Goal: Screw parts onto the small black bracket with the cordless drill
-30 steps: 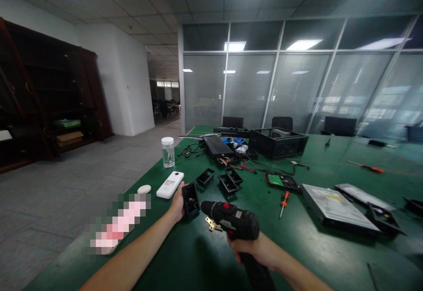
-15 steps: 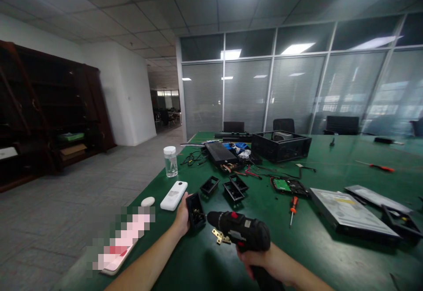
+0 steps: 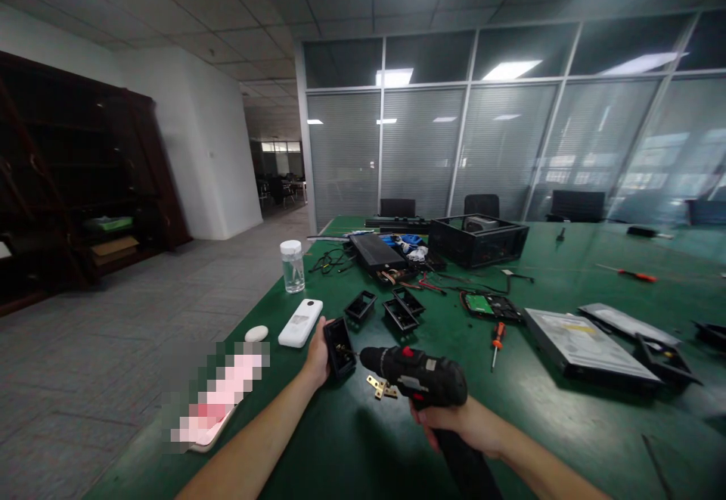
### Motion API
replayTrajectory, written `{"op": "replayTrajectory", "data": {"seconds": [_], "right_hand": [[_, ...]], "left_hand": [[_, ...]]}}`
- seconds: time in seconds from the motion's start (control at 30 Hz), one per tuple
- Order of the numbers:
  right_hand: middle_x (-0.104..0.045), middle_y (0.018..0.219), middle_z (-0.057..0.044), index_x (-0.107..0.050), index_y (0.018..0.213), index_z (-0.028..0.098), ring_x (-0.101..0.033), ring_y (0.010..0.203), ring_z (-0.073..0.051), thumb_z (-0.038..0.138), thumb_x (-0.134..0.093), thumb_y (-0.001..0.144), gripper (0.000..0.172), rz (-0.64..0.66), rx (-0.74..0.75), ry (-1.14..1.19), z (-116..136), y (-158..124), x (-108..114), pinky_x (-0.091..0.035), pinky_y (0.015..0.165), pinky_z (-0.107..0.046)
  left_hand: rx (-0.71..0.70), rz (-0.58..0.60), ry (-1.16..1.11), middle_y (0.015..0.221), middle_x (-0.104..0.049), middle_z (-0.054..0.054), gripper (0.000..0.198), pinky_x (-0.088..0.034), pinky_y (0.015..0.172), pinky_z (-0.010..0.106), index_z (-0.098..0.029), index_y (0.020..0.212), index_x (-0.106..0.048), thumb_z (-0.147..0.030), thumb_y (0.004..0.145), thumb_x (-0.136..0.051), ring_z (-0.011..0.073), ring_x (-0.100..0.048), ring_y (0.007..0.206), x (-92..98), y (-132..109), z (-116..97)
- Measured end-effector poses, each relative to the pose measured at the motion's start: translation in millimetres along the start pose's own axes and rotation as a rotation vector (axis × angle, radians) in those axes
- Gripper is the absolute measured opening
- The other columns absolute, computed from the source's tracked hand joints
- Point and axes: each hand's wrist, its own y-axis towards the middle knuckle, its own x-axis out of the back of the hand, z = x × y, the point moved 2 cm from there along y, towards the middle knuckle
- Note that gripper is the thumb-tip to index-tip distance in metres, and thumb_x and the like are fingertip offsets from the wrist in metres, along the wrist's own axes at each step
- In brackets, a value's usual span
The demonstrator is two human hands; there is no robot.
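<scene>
Head view, forward over green table [image 3: 340, 439]

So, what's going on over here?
Someone at a green table holds a small black box in the left hand and a black power drill in the right hand. The drill's tip points at the box, which has gold-coloured bits inside; whether it touches them is unclear. Gold-coloured metal pieces lie below the drill, and three similar boxes sit beyond.

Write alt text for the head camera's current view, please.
A person's right hand aims a drill at a black box held in the left hand. Gold-coloured pieces, similar boxes, screwdrivers and a jar sit on the green table.
</scene>
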Motion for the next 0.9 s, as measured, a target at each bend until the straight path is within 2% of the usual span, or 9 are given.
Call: {"op": "replayTrajectory", "data": {"seconds": [0.37,0.6,0.9], "right_hand": [[-0.053,0.055,0.003,-0.055,0.077,0.015,-0.049,0.048,-0.011,0.035,-0.061,0.065,0.024,-0.008,0.023,-0.025,1.3,-1.4,-1.9,-0.036,0.05,-0.023],[-0.053,0.052,0.003,-0.055,0.077,0.015,-0.048,0.047,-0.012,0.037,-0.06,0.066,0.025,-0.006,0.006,-0.018,4.0,-2.2,-2.4,-0.035,0.048,-0.023],[-0.052,0.058,0.003,-0.054,0.075,0.015,-0.05,0.049,-0.011,0.034,-0.061,0.066,0.022,0.019,0.035,-0.001,2.4,-1.8,-1.5,-0.036,0.05,-0.023]], "left_hand": [[0.04,-0.005,-0.027,0.067,-0.061,0.002,0.034,-0.045,0.053,0.028,-0.018,0.089,-0.057,-0.047,0.073,-0.051,0.0166,-0.059,0.057,-1.3,-1.4,-0.8],[0.027,-0.027,0.007,0.067,-0.062,0.003,0.036,-0.045,0.054,0.029,-0.018,0.092,-0.058,-0.048,0.072,-0.052,0.0178,-0.059,0.058,1.2,0.4,0.0],[0.001,-0.007,-0.008,0.062,-0.06,0.002,0.038,-0.045,0.053,0.028,-0.017,0.086,-0.058,-0.051,0.07,-0.053,0.0162,-0.058,0.055,-1.7,0.1,0.0]]}}
